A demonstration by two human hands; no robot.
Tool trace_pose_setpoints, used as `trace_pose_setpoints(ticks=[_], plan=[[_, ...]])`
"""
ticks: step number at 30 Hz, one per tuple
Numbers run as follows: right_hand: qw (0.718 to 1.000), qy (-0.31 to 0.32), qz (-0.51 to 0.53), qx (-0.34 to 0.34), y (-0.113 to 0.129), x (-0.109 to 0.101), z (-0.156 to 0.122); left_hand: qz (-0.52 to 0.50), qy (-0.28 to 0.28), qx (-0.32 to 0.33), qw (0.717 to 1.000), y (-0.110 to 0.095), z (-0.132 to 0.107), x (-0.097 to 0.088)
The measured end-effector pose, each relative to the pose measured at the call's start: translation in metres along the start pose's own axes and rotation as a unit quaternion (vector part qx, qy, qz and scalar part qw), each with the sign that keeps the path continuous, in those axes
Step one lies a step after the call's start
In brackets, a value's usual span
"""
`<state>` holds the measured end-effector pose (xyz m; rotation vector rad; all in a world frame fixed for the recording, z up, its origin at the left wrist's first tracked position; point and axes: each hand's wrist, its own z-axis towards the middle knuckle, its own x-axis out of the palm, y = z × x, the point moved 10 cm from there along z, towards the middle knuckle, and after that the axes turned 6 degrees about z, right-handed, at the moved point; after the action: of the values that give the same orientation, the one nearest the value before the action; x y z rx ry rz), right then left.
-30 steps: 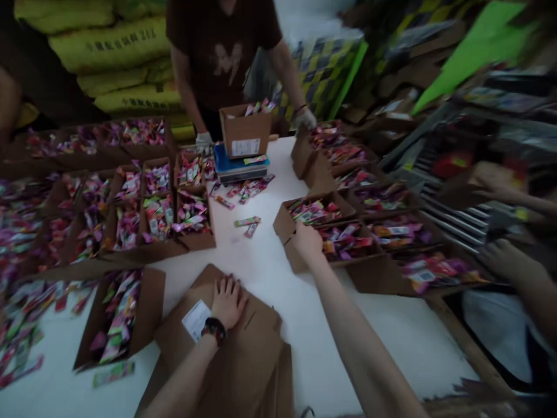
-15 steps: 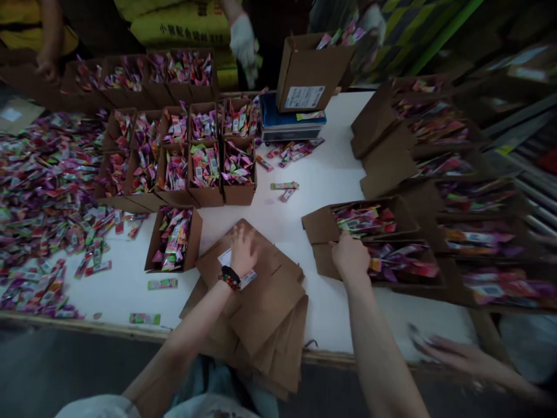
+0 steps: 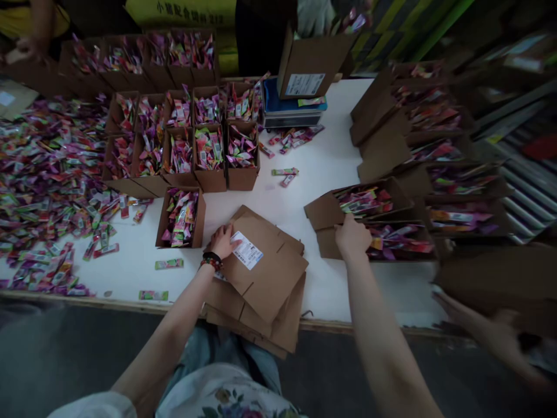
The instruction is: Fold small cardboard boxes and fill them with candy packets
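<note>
A stack of flattened cardboard boxes (image 3: 270, 273) lies before me at the table's edge. My left hand (image 3: 223, 242), with a dark band and beads at the wrist, grips the left edge of the top one, thumb beside its white label (image 3: 248, 251). My right hand (image 3: 353, 237) is closed at the flaps where two open cardboard boxes meet, the farther box (image 3: 402, 197) and the nearer box (image 3: 331, 245). Both contain small colourful sachets (image 3: 365, 200). Its fingertips are partly hidden.
Filled boxes (image 3: 241, 179) stand in rows left of centre, beside a heap of loose sachets (image 3: 47, 168). A co-worker's gloved hand (image 3: 315, 17) is at a labelled box (image 3: 304, 67) on a scale (image 3: 291, 119). Another person's hand (image 3: 487, 322) handles a box (image 3: 500, 284) at right.
My left hand has moved from lying flat on the stack to its left edge, uncovering the label. My right hand stays at the boxes. At right, the other person's hand now has a box.
</note>
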<state>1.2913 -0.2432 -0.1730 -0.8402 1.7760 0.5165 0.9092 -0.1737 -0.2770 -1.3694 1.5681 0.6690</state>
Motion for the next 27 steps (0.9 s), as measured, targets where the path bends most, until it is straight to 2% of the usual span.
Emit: trace_pose_setpoints(ticks=[3,9,18,24,27], plan=[[1.000,-0.003,0.021,0.022,-0.008,-0.001,-0.004,-0.008,-0.020,0.008,1.000,0.002,-0.003,0.000],[0.999,0.003,0.021,0.024,-0.021,0.015,-0.028,0.004,-0.021,0.009,1.000,0.005,0.002,0.004],[1.000,-0.008,0.027,0.001,-0.018,0.002,0.009,0.018,-0.017,0.016,1.000,0.005,0.006,0.007],[0.997,-0.007,0.033,-0.071,-0.010,-0.002,0.033,0.000,-0.003,0.014,1.000,0.002,0.004,0.005],[0.996,-0.009,0.050,-0.071,-0.005,-0.011,0.049,-0.019,0.003,0.006,1.000,0.002,0.001,0.002]])
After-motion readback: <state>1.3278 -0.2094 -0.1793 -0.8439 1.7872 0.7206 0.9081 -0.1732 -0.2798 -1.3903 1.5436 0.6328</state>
